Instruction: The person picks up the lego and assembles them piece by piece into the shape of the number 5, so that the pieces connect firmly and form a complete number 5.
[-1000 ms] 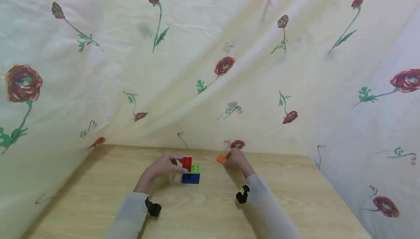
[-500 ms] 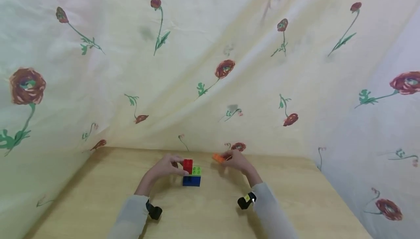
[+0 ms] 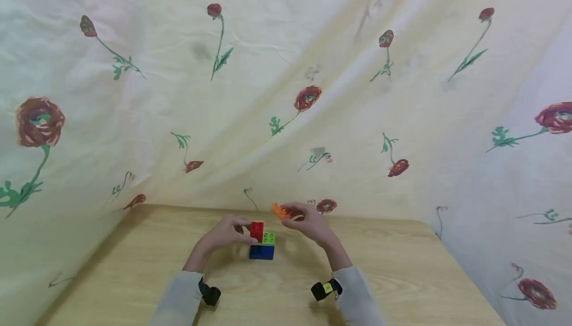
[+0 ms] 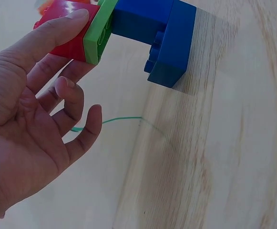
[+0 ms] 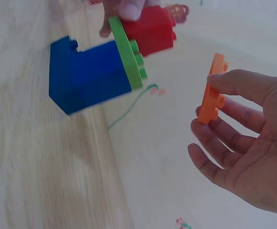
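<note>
A small stack of toy building bricks stands on the table. Its base is made of blue bricks (image 5: 95, 71), with a thin green brick (image 5: 128, 55) on top. On the green one sits a red brick (image 5: 152, 33), covering part of its studs. My left hand (image 3: 228, 232) pinches the red brick between thumb and fingers; its other fingers curl loosely in the left wrist view. My right hand (image 3: 308, 221) holds a thin orange brick (image 5: 212, 90) by thumb and fingertips. This orange brick is raised above the table, a little behind and right of the stack.
The wooden table (image 3: 250, 296) reaches back to a hanging cloth (image 3: 250, 117) printed with red flowers, which also closes off both sides. Dark camera bands (image 3: 210, 293) sit on both wrists.
My right hand has lifted the orange brick off the table and carried it left toward the stack, tilting it. The left hand keeps its hold on the red brick.
</note>
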The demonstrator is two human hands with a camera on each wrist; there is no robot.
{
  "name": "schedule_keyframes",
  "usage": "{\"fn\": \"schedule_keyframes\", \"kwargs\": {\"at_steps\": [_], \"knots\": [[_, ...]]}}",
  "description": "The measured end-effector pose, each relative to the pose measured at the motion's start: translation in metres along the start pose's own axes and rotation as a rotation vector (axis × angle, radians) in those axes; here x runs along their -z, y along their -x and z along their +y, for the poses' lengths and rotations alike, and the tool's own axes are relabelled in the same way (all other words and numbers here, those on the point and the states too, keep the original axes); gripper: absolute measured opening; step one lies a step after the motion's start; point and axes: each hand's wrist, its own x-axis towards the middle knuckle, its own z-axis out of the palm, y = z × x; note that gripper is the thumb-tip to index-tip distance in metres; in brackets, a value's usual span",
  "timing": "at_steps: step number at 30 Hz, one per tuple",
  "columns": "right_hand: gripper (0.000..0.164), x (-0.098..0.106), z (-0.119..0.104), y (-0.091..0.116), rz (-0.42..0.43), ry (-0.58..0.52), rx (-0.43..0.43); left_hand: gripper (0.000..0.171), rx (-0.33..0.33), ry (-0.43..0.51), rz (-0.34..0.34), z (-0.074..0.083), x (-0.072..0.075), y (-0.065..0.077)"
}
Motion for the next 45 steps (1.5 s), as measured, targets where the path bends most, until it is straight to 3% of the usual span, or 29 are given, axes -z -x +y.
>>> {"fn": "schedule_keyframes", "kwargs": {"at_steps": [9,21,28,39,45], "knots": [[0.036,-0.010,-0.010,0.002,-0.013,0.037,0.037,0.031,0.019,0.005,-0.012,0.002,-0.001,-0.003],[0.034,-0.022,-0.025,0.000,-0.023,0.090,0.111,0.032,-0.017,-0.013,-0.006,0.003,0.003,-0.004],[0.033,-0.024,-0.030,0.000,-0.048,0.117,0.103,0.039,-0.027,-0.026,-0.006,0.002,0.004,-0.006],[0.034,-0.028,-0.031,0.000,-0.059,0.149,0.124,0.031,-0.063,-0.025,-0.006,0.000,0.003,-0.007],[0.033,-0.033,-0.028,0.003,-0.052,0.169,0.127,0.025,-0.051,-0.015,-0.022,0.000,0.001,-0.003]]}}
